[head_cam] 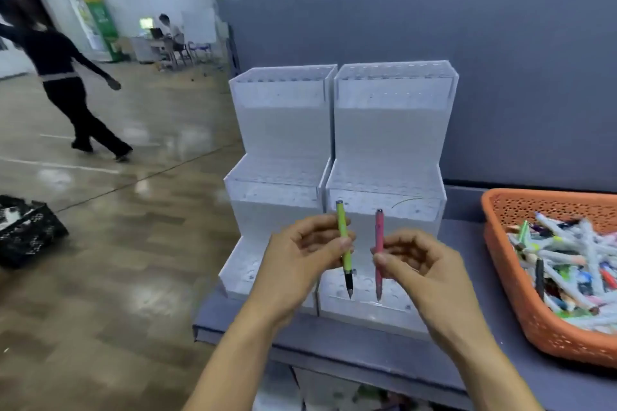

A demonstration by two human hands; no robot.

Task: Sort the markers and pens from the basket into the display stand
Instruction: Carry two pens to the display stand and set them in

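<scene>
A green pen (341, 220) is pinched upright between thumb and fingers of the left hand (300, 250), and a pink pen (379, 230) is pinched the same way by the right hand (410, 264). The pens are held apart, side by side, nibs down over the lowest tier of the display stand (387, 133); whether the nibs touch its holes cannot be told. The stand, two clear stepped units set flush together, is placed at 12 o'clock from the hands, backed by a grey partition (500, 60). At 3 o'clock the orange basket (494, 243) is found near the stand, piled with markers (567, 260). The left edge of the bench (334, 347) is met close beside the stand at 9 o'clock; beyond it open floor (133, 243) is seen, with a black crate (26, 230).
</scene>
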